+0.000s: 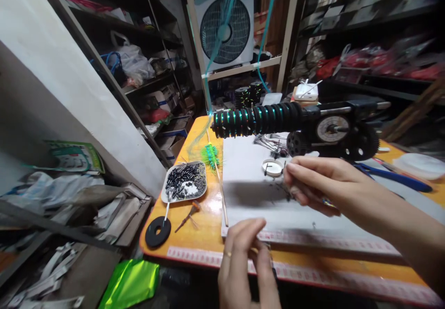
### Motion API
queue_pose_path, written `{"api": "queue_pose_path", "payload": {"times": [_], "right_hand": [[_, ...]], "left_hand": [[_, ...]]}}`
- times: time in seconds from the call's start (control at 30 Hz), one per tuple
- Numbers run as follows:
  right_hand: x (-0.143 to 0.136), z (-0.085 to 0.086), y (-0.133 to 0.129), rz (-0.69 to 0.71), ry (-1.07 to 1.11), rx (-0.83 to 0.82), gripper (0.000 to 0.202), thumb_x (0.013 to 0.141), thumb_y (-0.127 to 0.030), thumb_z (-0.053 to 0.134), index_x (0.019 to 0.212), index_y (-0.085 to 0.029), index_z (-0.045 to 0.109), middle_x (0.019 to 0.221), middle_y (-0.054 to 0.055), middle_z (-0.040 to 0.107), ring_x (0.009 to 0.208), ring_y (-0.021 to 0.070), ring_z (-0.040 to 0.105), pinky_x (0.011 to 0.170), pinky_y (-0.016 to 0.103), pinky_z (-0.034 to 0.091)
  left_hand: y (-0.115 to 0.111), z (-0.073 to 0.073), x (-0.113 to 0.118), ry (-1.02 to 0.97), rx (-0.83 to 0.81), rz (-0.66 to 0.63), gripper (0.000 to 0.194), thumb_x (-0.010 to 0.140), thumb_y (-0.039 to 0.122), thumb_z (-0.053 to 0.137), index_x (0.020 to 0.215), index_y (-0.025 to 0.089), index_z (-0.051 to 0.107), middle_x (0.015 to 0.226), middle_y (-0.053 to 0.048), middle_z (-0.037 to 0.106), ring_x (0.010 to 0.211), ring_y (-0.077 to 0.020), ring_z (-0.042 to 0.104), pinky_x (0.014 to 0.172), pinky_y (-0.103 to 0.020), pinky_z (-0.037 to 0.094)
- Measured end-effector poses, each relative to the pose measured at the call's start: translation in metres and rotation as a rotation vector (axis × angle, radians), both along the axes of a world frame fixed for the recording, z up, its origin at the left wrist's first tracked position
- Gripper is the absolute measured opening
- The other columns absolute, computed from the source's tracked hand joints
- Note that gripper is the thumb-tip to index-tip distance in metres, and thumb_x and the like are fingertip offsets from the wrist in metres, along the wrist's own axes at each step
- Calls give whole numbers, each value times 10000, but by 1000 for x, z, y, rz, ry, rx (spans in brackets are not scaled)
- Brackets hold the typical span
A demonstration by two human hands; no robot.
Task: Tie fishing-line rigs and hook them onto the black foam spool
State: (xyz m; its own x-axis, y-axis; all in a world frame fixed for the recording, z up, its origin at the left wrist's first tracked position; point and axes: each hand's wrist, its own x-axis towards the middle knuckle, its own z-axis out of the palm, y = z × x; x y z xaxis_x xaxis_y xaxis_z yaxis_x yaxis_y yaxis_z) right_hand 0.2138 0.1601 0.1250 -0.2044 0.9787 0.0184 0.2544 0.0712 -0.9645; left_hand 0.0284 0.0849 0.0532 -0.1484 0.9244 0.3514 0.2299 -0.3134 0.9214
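Note:
My right hand is over the white board with its thumb and fingers pinched together. A small dark thing shows by the fingertips, too blurred to name. Just left of them lies a small white round dish with dark bits at its rim. Low at the table's front edge is my left hand, a ring on one finger. Its fingers are loosely bent, with a gap between thumb and forefinger. Above the hands, a black roller carries rings and shiny green line, joined to a black winding device with a dial.
A white tray of small black and metal pieces stands left, near a black foam ring, a brush and a stick with green bristles. Blue-handled pliers lie right. Behind are a fan and crowded shelves.

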Motion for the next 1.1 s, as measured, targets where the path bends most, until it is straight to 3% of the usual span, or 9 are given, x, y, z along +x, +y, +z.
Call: {"api": "queue_pose_path", "payload": {"times": [0.13,0.23,0.33,0.4,0.53,0.6,0.7,0.83,1.1], "right_hand": [[4,4,-17,77,260,-155,384,906,-581,624,841,-204,659,602,-14,588,417,39,375,365,144,219],[3,5,-21,107,382,-231,331,894,-532,665,821,-209,665,613,-8,621,352,10,343,350,140,200],[1,2,-21,113,471,-292,333,865,-523,699,804,-196,665,568,-3,614,314,7,337,329,132,178],[-2,-1,-20,116,527,-336,367,844,-537,710,768,-184,646,505,-12,573,297,11,311,312,125,159],[-5,-7,-19,112,614,-400,388,812,-545,728,740,-186,602,463,-33,537,275,11,238,279,127,149],[-5,-8,-18,116,610,-405,384,815,-540,727,750,-183,601,474,-29,547,278,11,234,274,125,147],[-5,-8,-18,114,588,-399,391,817,-540,729,751,-176,605,464,-31,531,289,4,218,274,115,124],[-3,-8,-17,101,601,-380,386,803,-528,753,733,-175,611,453,-39,511,296,1,215,268,106,139],[-1,-11,-16,129,608,-393,354,813,-512,757,738,-184,646,476,-28,545,292,-5,241,270,93,166]], "left_hand": [[20,30,21,39,-187,-293,396,983,329,515,1375,268,523,1299,-96,647,812,-194,588,831,-376,459],[28,42,31,69,-225,-485,303,1012,383,444,1179,200,619,1141,-120,685,960,-255,594,887,-409,435],[27,45,33,49,-234,-512,337,1033,390,365,959,183,620,1059,-130,659,1007,-266,580,883,-401,431],[25,43,30,-82,-276,-588,359,1028,395,378,866,179,616,977,-121,672,950,-252,607,889,-395,439],[20,26,25,-548,-427,-847,397,1010,375,438,779,141,660,893,-141,762,965,-268,692,953,-407,472],[16,13,25,-758,-481,-867,367,986,374,495,831,112,699,946,-165,794,979,-268,730,941,-389,513],[10,-6,29,-971,-552,-877,403,969,421,518,832,94,709,886,-192,805,842,-254,785,777,-319,585],[3,-15,29,-1073,-637,-1001,421,939,497,559,860,110,702,851,-178,799,786,-267,791,669,-289,611],[7,-5,19,-1050,-716,-1061,395,904,519,613,879,133,689,888,-162,792,858,-282,775,711,-296,611]]}}
